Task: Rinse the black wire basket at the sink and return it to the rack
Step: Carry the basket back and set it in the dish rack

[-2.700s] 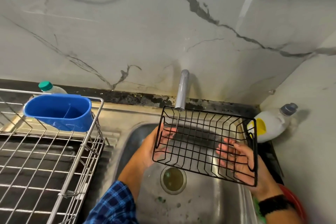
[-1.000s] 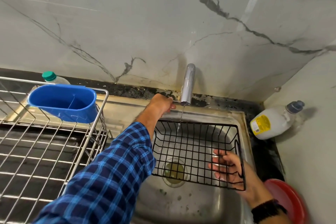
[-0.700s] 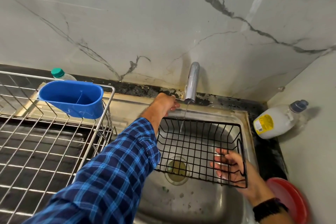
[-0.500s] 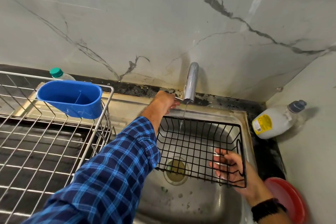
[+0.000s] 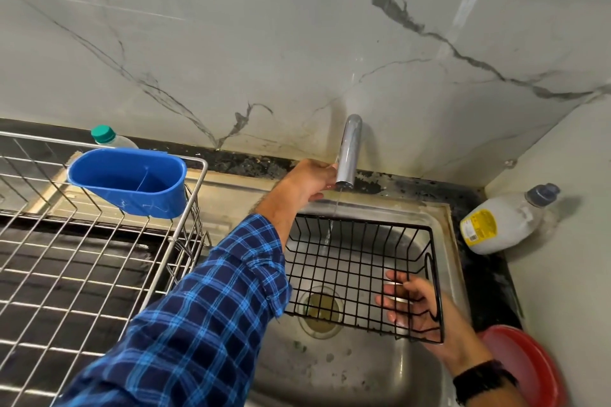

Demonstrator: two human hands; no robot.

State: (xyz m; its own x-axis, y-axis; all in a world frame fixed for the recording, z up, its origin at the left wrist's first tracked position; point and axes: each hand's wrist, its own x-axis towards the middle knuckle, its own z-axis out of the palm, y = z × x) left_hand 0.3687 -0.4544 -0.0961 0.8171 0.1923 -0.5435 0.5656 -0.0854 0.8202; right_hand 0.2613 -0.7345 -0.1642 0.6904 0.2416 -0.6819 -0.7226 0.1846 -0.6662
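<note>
Sink (image 5: 380, 370): one basket (image 5: 360, 274), two hands, two bottles.

The white bottle (image 5: 506, 221) has a yellow label, its print unreadable.

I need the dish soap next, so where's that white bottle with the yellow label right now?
The white bottle lies on its side on the dark counter in the right corner, beside the sink rim and behind the red bowl.

Home kitchen: sink (image 5: 363, 370), dish rack (image 5: 99, 261)
</note>
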